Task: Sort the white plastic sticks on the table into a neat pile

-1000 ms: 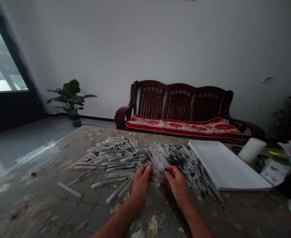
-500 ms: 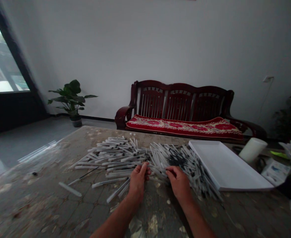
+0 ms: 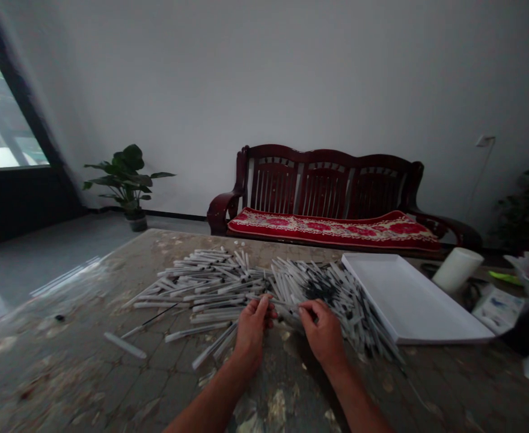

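Note:
Two heaps of pens with translucent whitish barrels lie on the table, a left heap (image 3: 210, 282) and a right heap (image 3: 287, 279) with many dark pieces among it. In front of them my left hand (image 3: 253, 331) is closed in a pinch, with a slim pale pen barrel between thumb and fingers. My right hand (image 3: 322, 331), a short way to the right, also pinches with thumb and forefinger; whatever it grips is too small to make out. Apart from the heap, a loose pen barrel (image 3: 124, 345) and a thin dark refill (image 3: 159, 316) lie at the left.
A shallow white tray (image 3: 420, 300) stands right of the heaps. Past it are a white roll (image 3: 457, 269) and a small box (image 3: 499, 310). A small black piece (image 3: 59, 317) lies at far left. Behind the table (image 3: 79, 361) stands a wooden bench (image 3: 323, 186).
Both hands keep nearly the same pinching pose between the heaps. The whole view has shifted very slightly; the pens and tray lie as before.

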Demonstrator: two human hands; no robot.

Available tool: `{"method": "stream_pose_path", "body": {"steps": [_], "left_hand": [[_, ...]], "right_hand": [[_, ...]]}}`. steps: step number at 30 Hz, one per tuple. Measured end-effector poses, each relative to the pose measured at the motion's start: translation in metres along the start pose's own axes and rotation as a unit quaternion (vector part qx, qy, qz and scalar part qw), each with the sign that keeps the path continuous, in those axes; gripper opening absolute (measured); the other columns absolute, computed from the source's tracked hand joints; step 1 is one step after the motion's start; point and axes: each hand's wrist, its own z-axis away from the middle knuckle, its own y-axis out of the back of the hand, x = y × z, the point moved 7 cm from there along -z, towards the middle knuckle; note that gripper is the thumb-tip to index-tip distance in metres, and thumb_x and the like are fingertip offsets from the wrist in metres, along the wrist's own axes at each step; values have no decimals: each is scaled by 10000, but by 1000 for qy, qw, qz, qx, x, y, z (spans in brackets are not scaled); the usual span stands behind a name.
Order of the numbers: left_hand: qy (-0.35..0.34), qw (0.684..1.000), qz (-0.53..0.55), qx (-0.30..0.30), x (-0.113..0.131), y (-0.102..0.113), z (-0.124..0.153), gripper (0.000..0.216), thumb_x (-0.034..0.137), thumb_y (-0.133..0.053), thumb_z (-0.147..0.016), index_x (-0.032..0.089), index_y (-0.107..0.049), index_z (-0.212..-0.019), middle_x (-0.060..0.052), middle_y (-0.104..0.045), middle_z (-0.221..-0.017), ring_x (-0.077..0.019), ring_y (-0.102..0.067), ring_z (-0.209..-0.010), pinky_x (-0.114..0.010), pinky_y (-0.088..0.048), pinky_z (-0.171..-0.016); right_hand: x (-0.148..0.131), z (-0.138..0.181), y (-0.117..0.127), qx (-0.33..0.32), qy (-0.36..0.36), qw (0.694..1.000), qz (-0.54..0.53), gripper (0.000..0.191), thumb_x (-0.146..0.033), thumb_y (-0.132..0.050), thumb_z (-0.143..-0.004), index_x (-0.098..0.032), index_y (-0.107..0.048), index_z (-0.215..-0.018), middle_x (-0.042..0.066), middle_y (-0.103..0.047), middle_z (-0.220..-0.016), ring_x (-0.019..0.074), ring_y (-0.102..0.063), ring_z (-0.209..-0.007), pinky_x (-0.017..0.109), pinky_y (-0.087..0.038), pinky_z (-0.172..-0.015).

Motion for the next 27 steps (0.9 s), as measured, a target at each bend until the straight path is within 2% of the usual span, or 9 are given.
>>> {"method": "stream_pose_path", "body": {"steps": [3, 8, 10, 12, 15, 19, 23, 25, 27], "left_hand": [[-29, 999, 9, 44, 10, 11, -4, 549, 608, -786, -523, 158, -647, -805, 26, -599, -639, -107, -551, -531, -214, -373, -474], [-72, 994, -32, 75, 16, 21, -5, 529, 667, -650, -653, 176, -603, -846, 35, -575, -638, -120, -545, -527, -223, -379, -462], [-80, 992, -84, 49, 13, 17, -6, 476, 637, -599, -707, 181, -599, -844, 48, -544, -605, -118, -518, -502, -218, -353, -439], [-74, 985, -153, -3, 7, 8, -8, 413, 577, -572, -741, 180, -609, -848, 51, -532, -585, -115, -489, -466, -216, -322, -413], [-73, 967, -238, -56, 2, -2, -9, 343, 477, -527, -783, 170, -624, -901, 34, -570, -613, -115, -483, -436, -224, -319, -406], [-79, 961, -262, -36, 2, 0, -9, 328, 359, -459, -827, 159, -602, -1045, -5, -639, -740, -113, -518, -467, -222, -360, -431], [-105, 952, -287, -15, 7, 4, -3, 343, 309, -399, -873, 168, -589, -1121, -30, -663, -841, -122, -556, -530, -232, -405, -496], [-131, 923, -359, -42, 11, -1, 4, 312, 303, -364, -908, 180, -628, -1017, -26, -660, -786, -140, -587, -581, -244, -428, -566], [-146, 869, -465, -83, 12, -10, 15, 327, 307, -342, -939, 202, -649, -895, -26, -666, -732, -168, -634, -672, -257, -434, -641]], "right_hand": [[12, -5, 19, 31, -15, 999, 4, 291, -464, -585, -777, -207, -716, -810, 93, -705, -869, 233, -616, -834, 310, -464, -740], [53, -11, 69, 158, -106, 982, -11, 345, -501, -536, -742, -191, -679, -793, 67, -701, -803, 232, -616, -776, 332, -470, -758], [68, -10, 83, 190, -154, 970, 17, 387, -524, -522, -716, -186, -681, -818, 72, -699, -796, 248, -620, -774, 344, -464, -748], [77, -10, 92, 191, -187, 961, 64, 425, -543, -504, -717, -187, -691, -853, 82, -702, -805, 259, -619, -770, 352, -452, -730], [81, -9, 95, 181, -189, 957, 124, 466, -535, -482, -741, -182, -704, -950, 107, -710, -898, 268, -618, -814, 358, -448, -735], [64, -9, 80, 169, -132, 967, 139, 443, -460, -464, -774, -179, -698, -1025, 105, -694, -968, 252, -618, -875, 355, -455, -796], [20, -18, 29, 25, -52, 988, 143, 309, -338, -452, -832, -226, -718, -944, 59, -696, -973, 210, -630, -903, 307, -455, -819], [-3, -24, 0, -68, -26, 981, 179, 260, -263, -483, -831, -247, -730, -911, 37, -698, -974, 191, -639, -920, 275, -449, -806], [-22, -30, -24, -139, -7, 965, 221, 243, -237, -502, -856, -251, -738, -910, 33, -704, -977, 181, -649, -931, 255, -449, -798]]}}
